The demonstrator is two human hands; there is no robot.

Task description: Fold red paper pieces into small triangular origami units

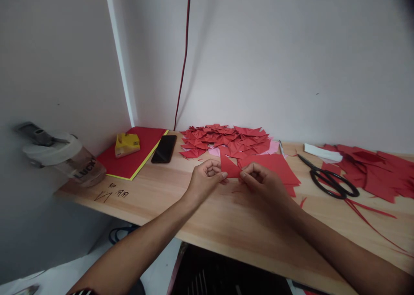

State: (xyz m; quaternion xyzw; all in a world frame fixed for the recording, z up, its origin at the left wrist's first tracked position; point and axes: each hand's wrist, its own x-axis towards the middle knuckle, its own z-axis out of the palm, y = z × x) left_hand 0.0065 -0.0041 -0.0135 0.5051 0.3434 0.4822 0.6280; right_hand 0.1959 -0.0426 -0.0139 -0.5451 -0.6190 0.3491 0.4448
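Note:
A small piece of red paper [229,167], folded to a triangle, is held above the wooden table between my two hands. My left hand [208,174] pinches its left edge between thumb and fingers. At its right corner, my right hand [260,178] grips it with thumb and forefinger. Behind and partly under my right hand lie flat red paper sheets [271,163]. Just beyond my hands spreads a heap of folded red paper pieces [226,139], with some pink paper [273,147] beneath.
Black scissors [333,183] lie at the right, beside more red paper [375,170] and thin red strips [371,209]. To the left are a phone [164,149], a yellow box [127,145] on a red-and-yellow sheet [145,142], and a bottle [74,161] near the table's edge.

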